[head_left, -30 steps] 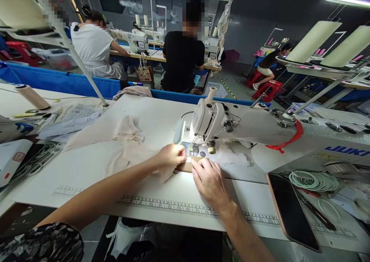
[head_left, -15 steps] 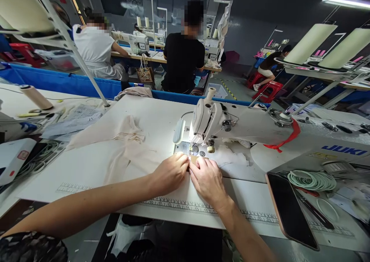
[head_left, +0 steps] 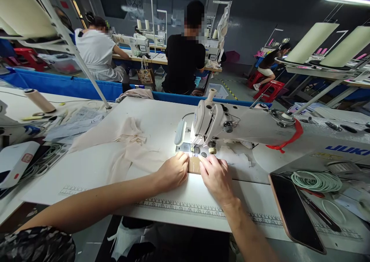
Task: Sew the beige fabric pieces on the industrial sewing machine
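Note:
At the sewing machine (head_left: 208, 119), my left hand (head_left: 173, 173) is closed in a pinch just in front of the lit needle area. What its fingertips hold is hidden. My right hand (head_left: 216, 177) lies to the right, its fingers curled and the index fingertip close to the presser foot. Whatever it pinches is too small to make out. Between the hands shows a flat brown piece (head_left: 194, 165) on the machine bed. Thin beige fabric (head_left: 127, 148) spreads loosely over the table left of my left hand.
A phone (head_left: 296, 212) and a coil of pale green cord (head_left: 316, 181) lie at the right. A printed ruler (head_left: 179, 208) runs along the front edge. At the left are a thread cone (head_left: 39, 100) and papers (head_left: 76, 123). Other people sit at machines beyond the blue trough (head_left: 95, 86).
My hands have moved apart: the right hand has shifted right, uncovering more of the brown piece. My left hand stays by the needle area. The view has shifted slightly.

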`<state>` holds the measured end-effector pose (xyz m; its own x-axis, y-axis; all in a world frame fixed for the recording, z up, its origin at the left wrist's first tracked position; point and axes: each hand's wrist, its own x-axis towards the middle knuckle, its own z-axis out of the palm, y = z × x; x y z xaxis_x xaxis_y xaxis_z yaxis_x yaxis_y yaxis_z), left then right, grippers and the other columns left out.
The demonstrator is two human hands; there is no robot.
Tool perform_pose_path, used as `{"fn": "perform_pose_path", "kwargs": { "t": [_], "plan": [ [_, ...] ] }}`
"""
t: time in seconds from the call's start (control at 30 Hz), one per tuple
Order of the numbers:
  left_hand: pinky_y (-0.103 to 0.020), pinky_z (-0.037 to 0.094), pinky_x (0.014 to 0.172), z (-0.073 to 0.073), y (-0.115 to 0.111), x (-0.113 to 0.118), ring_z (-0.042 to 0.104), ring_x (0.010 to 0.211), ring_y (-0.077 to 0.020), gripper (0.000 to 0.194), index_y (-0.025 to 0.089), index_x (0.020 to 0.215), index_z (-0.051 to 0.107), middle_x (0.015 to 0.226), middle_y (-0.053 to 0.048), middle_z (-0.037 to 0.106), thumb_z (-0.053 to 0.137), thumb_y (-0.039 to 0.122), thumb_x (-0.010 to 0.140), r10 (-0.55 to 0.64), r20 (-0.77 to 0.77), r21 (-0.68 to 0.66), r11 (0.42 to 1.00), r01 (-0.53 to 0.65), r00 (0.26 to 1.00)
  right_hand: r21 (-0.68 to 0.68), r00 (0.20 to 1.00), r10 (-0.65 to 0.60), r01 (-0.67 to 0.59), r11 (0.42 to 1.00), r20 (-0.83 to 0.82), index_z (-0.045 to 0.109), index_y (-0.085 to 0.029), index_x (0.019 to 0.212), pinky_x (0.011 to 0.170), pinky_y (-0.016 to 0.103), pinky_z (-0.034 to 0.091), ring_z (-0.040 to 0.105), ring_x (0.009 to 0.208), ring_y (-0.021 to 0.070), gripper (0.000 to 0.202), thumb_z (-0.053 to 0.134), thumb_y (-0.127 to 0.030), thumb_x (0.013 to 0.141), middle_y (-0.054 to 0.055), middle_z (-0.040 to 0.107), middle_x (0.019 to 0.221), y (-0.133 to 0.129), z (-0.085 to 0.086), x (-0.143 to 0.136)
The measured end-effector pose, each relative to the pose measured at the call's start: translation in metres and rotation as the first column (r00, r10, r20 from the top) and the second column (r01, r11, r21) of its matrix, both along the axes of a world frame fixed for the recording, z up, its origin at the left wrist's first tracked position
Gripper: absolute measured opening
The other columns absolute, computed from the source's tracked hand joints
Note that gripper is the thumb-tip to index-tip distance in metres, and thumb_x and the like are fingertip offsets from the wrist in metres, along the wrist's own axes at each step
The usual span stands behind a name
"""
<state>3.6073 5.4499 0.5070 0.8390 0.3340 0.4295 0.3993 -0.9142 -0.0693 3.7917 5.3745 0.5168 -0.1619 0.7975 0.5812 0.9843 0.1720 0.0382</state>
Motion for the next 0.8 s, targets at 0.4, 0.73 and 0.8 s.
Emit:
{"fn": "perform_pose_path", "kwargs": {
  "t": [0.4, 0.73, 0.8],
  "plan": [
    [-0.034, 0.052, 0.078, 0.009, 0.01, 0.008, 0.054, 0.089, -0.0238, 0.029, 0.008, 0.089, 0.064, 0.096, -0.013, 0.06, 0.037, 0.015, 0.097, 0.019, -0.077, 0.067, 0.998, -0.014, 0.997, -0.081, 1.0, -0.021, 0.02, 0.997, -0.005, 0.069, -0.016, 0.119, 0.081, 0.035, 0.04, 0.059, 0.081, 0.0203, 0.029, 0.046, -0.018, 0.101, 0.006, 0.066, 0.089, -0.005, 0.002, 0.002],
    [-0.035, 0.053, 0.077, 0.001, 0.015, 0.007, 0.052, 0.089, -0.0236, 0.026, 0.008, 0.089, 0.065, 0.096, -0.014, 0.06, 0.041, 0.015, 0.093, -0.023, -0.01, 0.048, 0.999, 0.023, 1.0, -0.081, 0.998, -0.018, 0.013, 0.997, -0.068, 0.07, -0.018, 0.114, 0.081, 0.034, 0.039, 0.062, 0.082, 0.0206, 0.031, 0.042, -0.022, 0.103, 0.006, 0.069, 0.091, -0.004, 0.0, 0.003],
    [-0.034, 0.052, 0.077, 0.003, 0.014, 0.007, 0.052, 0.089, -0.0231, 0.024, 0.009, 0.087, 0.065, 0.096, -0.012, 0.06, 0.042, 0.015, 0.093, -0.02, -0.028, 0.041, 0.999, 0.021, 0.999, -0.102, 0.989, -0.034, 0.02, 0.995, -0.143, 0.071, -0.018, 0.107, 0.079, 0.032, 0.04, 0.064, 0.082, 0.0207, 0.03, 0.042, -0.025, 0.103, 0.007, 0.072, 0.091, 0.003, 0.004, 0.009]
  ]
}}
